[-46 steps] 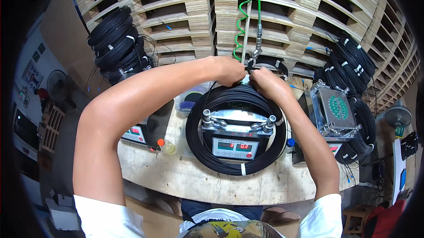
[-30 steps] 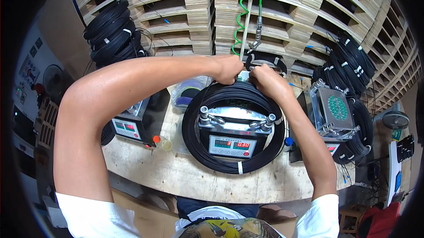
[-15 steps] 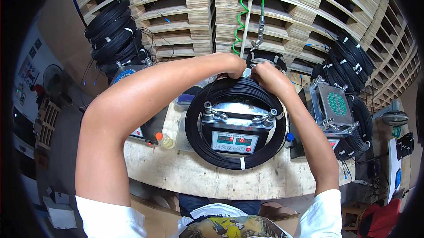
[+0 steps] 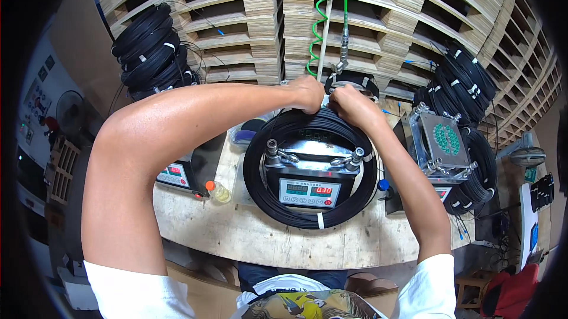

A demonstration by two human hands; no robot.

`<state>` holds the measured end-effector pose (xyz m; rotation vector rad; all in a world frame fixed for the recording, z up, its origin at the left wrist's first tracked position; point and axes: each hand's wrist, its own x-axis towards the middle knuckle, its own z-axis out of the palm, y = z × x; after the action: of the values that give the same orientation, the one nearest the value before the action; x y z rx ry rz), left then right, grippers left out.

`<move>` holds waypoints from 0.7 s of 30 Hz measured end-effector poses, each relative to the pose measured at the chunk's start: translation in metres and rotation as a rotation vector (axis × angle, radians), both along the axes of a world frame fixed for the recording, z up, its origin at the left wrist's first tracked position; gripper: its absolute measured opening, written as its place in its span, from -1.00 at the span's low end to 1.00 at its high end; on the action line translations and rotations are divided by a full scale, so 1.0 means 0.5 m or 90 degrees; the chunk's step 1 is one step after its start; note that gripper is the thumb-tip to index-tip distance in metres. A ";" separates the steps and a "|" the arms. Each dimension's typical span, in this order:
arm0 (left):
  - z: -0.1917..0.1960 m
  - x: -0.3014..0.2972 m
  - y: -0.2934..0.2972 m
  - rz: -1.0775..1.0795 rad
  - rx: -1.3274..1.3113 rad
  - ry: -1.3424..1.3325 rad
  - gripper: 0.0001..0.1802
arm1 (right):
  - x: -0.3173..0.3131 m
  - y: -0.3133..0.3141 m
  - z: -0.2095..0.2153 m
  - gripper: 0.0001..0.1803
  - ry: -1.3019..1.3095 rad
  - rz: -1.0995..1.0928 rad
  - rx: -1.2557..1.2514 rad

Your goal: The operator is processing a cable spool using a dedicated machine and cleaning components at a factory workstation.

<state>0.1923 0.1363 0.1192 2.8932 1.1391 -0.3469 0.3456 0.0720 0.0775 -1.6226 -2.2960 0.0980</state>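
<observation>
Hands unchanged from the earlier frame: left hand and right hand remain clenched together on the far arc of the black cable coil. Coil lies ringed around the winding machine near the workbench centre. Small bottle stands left, beside the coil.

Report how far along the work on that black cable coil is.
Done: the black cable coil lies wound around the metal unit with red displays, with one white tie at its near edge. In hand: left hand and right hand meet at its far edge. Left: what they do there is hidden.
</observation>
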 end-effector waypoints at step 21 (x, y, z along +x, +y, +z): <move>0.054 -0.027 0.045 0.066 -0.302 -0.094 -0.60 | -0.004 -0.001 0.014 -0.81 -0.062 -0.025 -0.029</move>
<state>0.1787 0.1586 0.1460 2.3970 1.0125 -0.3387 0.3434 0.0717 0.0847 -1.7306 -2.3484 0.0623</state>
